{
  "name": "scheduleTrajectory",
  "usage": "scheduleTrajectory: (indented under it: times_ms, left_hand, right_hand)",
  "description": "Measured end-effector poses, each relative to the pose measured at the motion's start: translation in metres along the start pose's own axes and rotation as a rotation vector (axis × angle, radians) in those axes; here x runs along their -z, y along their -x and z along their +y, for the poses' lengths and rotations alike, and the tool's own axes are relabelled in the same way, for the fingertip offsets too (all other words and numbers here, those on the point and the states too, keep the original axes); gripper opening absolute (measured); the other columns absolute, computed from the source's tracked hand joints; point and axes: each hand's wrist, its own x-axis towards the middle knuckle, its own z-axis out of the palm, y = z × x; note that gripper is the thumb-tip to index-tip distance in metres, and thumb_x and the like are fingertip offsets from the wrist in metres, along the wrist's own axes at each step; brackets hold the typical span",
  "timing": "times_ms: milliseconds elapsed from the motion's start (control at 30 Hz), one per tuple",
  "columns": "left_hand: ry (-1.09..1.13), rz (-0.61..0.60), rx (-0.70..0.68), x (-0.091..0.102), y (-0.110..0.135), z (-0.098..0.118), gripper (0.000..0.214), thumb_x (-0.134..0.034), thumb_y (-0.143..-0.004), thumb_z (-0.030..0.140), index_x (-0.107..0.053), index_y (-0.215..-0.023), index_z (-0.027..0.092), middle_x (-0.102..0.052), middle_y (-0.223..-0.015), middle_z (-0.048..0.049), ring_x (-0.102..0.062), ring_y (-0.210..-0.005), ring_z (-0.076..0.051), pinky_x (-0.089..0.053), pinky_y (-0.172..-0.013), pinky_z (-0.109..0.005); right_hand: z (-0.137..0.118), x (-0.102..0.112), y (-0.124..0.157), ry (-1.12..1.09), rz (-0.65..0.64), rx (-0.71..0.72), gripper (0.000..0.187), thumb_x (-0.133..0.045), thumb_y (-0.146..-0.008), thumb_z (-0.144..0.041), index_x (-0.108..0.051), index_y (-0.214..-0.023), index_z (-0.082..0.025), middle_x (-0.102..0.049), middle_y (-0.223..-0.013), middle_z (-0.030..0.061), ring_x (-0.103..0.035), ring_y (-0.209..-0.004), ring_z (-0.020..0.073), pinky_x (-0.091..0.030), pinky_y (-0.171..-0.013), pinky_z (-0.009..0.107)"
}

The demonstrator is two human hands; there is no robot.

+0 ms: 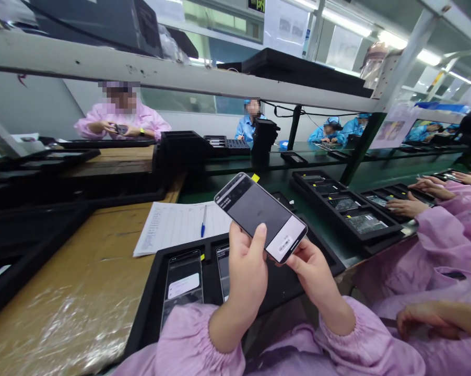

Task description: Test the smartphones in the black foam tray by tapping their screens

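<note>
A smartphone (255,209) with a lit screen is held up, tilted, in front of me. Its screen is mostly dark grey, with a white area and a small barcode-like mark at the lower end; a yellow tab sticks out at the top edge. My left hand (249,261) grips its near long side, thumb on the screen. Around the lower right corner, my right hand (314,269) is closed on the same phone. Beneath my hands lies a black foam tray (153,287) holding another phone (184,274) and a second one (223,261), partly hidden by my left wrist.
A printed sheet (161,224) with a blue pen (203,222) lies behind the tray. To the left is a plastic-wrapped brown board (82,271). More phone trays (353,237) stand on the right, near a co-worker's hand (410,206). A shelf beam (180,70) crosses above.
</note>
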Motion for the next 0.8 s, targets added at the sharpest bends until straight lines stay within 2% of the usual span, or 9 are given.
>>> scheduleTrajectory:
  times_ms: [100, 167, 267, 300, 400, 467, 533, 633, 800]
  left_hand:
    - [0.023, 0.016, 0.074, 0.005, 0.002, -0.005, 0.047, -0.076, -0.076, 0.036, -0.055, -0.115, 0.019, -0.071, -0.115, -0.009, -0.071, -0.102, -0.025, -0.06, -0.082, -0.035]
    - [0.033, 0.022, 0.128, 0.009, -0.001, -0.006, 0.046, -0.075, -0.077, 0.033, -0.056, -0.115, 0.018, -0.072, -0.111, -0.0089, -0.071, -0.102, -0.026, -0.059, -0.086, -0.038]
    - [-0.034, 0.075, 0.246, 0.017, -0.011, -0.011, 0.043, -0.07, -0.079, 0.019, -0.052, -0.119, 0.018, -0.073, -0.108, -0.0092, -0.073, -0.096, -0.023, -0.059, -0.087, -0.038]
    - [-0.093, 0.102, 0.314, 0.02, -0.014, -0.016, 0.045, -0.068, -0.08, 0.014, -0.05, -0.121, 0.018, -0.073, -0.108, -0.0092, -0.073, -0.093, -0.022, -0.059, -0.086, -0.037]
    - [-0.281, 0.136, 0.538, 0.029, -0.021, -0.041, 0.046, -0.063, -0.078, 0.0, -0.048, -0.119, 0.016, -0.073, -0.098, -0.01, -0.073, -0.081, -0.022, -0.06, -0.08, -0.041]
    - [-0.358, 0.127, 0.62, 0.036, -0.023, -0.063, 0.044, -0.06, -0.074, -0.006, -0.049, -0.112, 0.014, -0.072, -0.091, -0.0101, -0.073, -0.077, -0.025, -0.06, -0.077, -0.044]
    - [-0.418, 0.14, 0.647, 0.043, -0.022, -0.082, 0.043, -0.059, -0.072, -0.009, -0.05, -0.108, 0.013, -0.07, -0.088, -0.0096, -0.072, -0.079, -0.026, -0.059, -0.078, -0.044]
    - [-0.498, 0.148, 0.629, 0.052, -0.023, -0.101, 0.043, -0.06, -0.07, -0.01, -0.052, -0.105, 0.014, -0.069, -0.088, -0.0078, -0.072, -0.085, -0.025, -0.057, -0.081, -0.039]
    - [-0.597, 0.092, 0.547, 0.058, -0.036, -0.111, 0.039, -0.056, -0.068, -0.012, -0.057, -0.097, 0.014, -0.07, -0.081, -0.0063, -0.071, -0.083, -0.024, -0.054, -0.076, -0.033]
  right_hand:
    - [0.0, 0.005, 0.005, 0.074, -0.01, 0.061, 0.045, -0.09, -0.07, -0.052, -0.076, -0.101, -0.023, -0.079, -0.097, 0.0045, -0.074, -0.09, 0.0205, -0.059, -0.082, 0.029]
    - [-0.014, 0.016, 0.002, 0.281, -0.157, 0.024, 0.039, -0.08, -0.082, -0.053, -0.075, -0.105, -0.022, -0.079, -0.098, 0.0052, -0.074, -0.092, 0.0217, -0.058, -0.084, 0.031]
    - [-0.045, 0.042, -0.028, 0.933, -0.5, -0.173, 0.015, -0.069, -0.093, -0.032, -0.076, -0.096, -0.019, -0.077, -0.086, 0.0021, -0.074, -0.083, 0.0193, -0.057, -0.078, 0.028]
    - [-0.053, 0.051, -0.047, 1.194, -0.542, -0.226, 0.009, -0.068, -0.093, -0.024, -0.076, -0.092, -0.02, -0.077, -0.085, 0.0006, -0.073, -0.083, 0.0183, -0.056, -0.079, 0.027]
    - [-0.056, 0.07, -0.12, 1.446, -0.367, -0.211, 0.012, -0.061, -0.097, -0.016, -0.073, -0.096, -0.013, -0.074, -0.1, 0.0083, -0.07, -0.097, 0.022, -0.054, -0.092, 0.038]
    - [-0.039, 0.074, -0.169, 1.532, -0.284, -0.205, 0.017, -0.062, -0.1, -0.025, -0.068, -0.11, -0.014, -0.069, -0.118, 0.0094, -0.066, -0.108, 0.0226, -0.055, -0.096, 0.044]
    - [-0.014, 0.074, -0.206, 1.594, -0.26, -0.232, 0.025, -0.064, -0.099, -0.033, -0.066, -0.118, -0.016, -0.066, -0.123, 0.009, -0.065, -0.109, 0.0232, -0.056, -0.094, 0.044]
    - [0.019, 0.073, -0.233, 1.689, -0.203, -0.267, 0.033, -0.065, -0.099, -0.036, -0.063, -0.124, -0.016, -0.063, -0.126, 0.0104, -0.065, -0.109, 0.0241, -0.057, -0.093, 0.044]
    - [0.05, 0.07, -0.238, 1.808, -0.074, -0.238, 0.035, -0.065, -0.098, -0.036, -0.062, -0.127, -0.015, -0.062, -0.128, 0.0116, -0.064, -0.11, 0.0248, -0.057, -0.093, 0.045]
